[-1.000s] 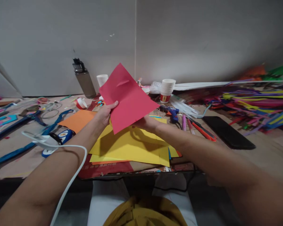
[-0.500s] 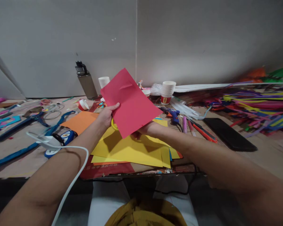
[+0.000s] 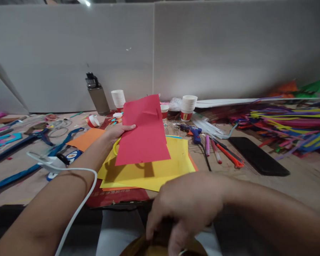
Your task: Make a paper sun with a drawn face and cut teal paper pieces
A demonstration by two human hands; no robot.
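Observation:
My left hand (image 3: 120,131) grips a sheet of red paper (image 3: 144,135) by its left edge, thumb on top, holding it raised and tilted over the pile. A yellow loop (image 3: 115,146) shows just below that hand; what it belongs to is hidden. Under the red sheet lies a stack of yellow paper (image 3: 154,177), with orange edges showing. My right hand (image 3: 186,206) hangs close to the camera above my lap, off the table's front edge. Its fingers point down and stand apart, slightly blurred, and I see nothing held between them.
Beyond the paper stand stacked paper cups (image 3: 188,106) and a dark bottle (image 3: 98,94). To the right lie a blue glue gun (image 3: 195,133), pens (image 3: 208,145), a black phone (image 3: 258,155) and colourful strips (image 3: 296,121). A white cable (image 3: 92,186) crosses my left forearm.
My right hand has come out from beneath the red paper and moved down toward my lap. The red sheet has turned and lowered slightly in my left hand.

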